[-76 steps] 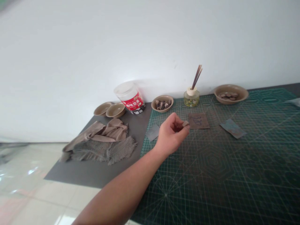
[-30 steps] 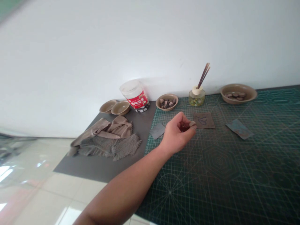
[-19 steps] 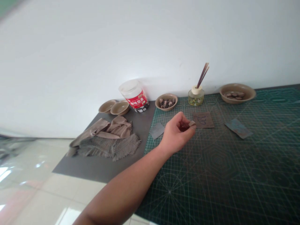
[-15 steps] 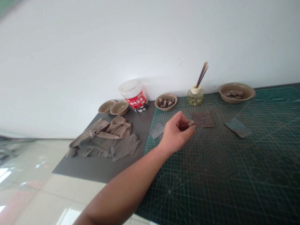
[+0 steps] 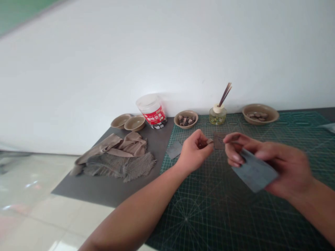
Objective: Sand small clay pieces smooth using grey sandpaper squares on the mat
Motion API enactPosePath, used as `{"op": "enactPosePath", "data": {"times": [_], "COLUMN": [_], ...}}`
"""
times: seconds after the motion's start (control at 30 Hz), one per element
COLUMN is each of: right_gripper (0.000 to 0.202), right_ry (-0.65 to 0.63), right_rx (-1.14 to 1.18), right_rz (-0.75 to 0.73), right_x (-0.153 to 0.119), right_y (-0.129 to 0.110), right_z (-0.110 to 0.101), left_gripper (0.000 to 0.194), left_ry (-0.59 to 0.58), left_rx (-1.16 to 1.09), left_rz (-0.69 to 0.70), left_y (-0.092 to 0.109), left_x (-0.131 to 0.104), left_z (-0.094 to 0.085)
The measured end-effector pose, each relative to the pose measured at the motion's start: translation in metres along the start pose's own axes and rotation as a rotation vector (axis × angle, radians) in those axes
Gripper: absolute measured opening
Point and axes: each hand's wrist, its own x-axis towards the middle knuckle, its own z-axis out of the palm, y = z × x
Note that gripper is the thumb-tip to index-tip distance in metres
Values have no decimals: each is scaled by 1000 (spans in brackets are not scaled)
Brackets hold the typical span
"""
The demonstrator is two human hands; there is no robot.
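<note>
My left hand [image 5: 196, 151] pinches a small brown stone-like piece [image 5: 209, 141] between thumb and fingertips, above the green cutting mat [image 5: 188, 198]. To its right, my right hand [image 5: 282, 162] grips a blue-grey piece of sandpaper [image 5: 255, 172], slightly blurred, its face tilted toward me. A brown sandpaper square [image 5: 219, 140] lies flat on the mat between the two hands, partly covered. Close behind my left wrist lies a grey sandpaper square [image 5: 174, 150]. Farther back, a small bowl [image 5: 186, 126] holds several rough brown pieces.
By the wall stand a reed diffuser [image 5: 217, 115], a larger bowl [image 5: 260, 121] with flat brown pieces, and a plastic tub [image 5: 155, 113] with a red label. Two small bowls [image 5: 134, 123] and crumpled cloths [image 5: 115, 157] are on the left. At the right edge lies a pale object [image 5: 329, 128].
My right hand has come into view from the right, holding the blue-grey sandpaper that lay on the mat. My left hand keeps the small piece in nearly the same place.
</note>
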Motion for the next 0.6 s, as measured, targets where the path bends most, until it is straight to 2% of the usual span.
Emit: {"op": "enactPosePath", "data": {"times": [0.03,0.13,0.2,0.3,0.37,0.43,0.6], "right_gripper": [31,21,22,31,43,47,26], "right_ry": [-35,75,132,145,155,156,115], "right_rx": [69,163,248,346,297,205,122], "right_rz": [43,65,84,68,40,36,-9], "right_x": [8,25,31,34,36,39,48], "right_y": [2,9,13,16,19,23,30], "right_z": [0,-4,-9,-14,-14,-12,-8], "left_gripper": [30,30,29,27,27,26,25], "left_ry": [8,3,-3,1,-1,3,26], "left_rx": [1,5,7,29,33,43,22], "left_rz": [-2,-3,-5,-12,-16,-18,-22], "left_y": [-1,-4,-6,-7,-7,-8,-7], "left_x": [1,2,2,2,3,4,7], "left_z": [0,-1,-1,-1,-1,-2,-3]}}
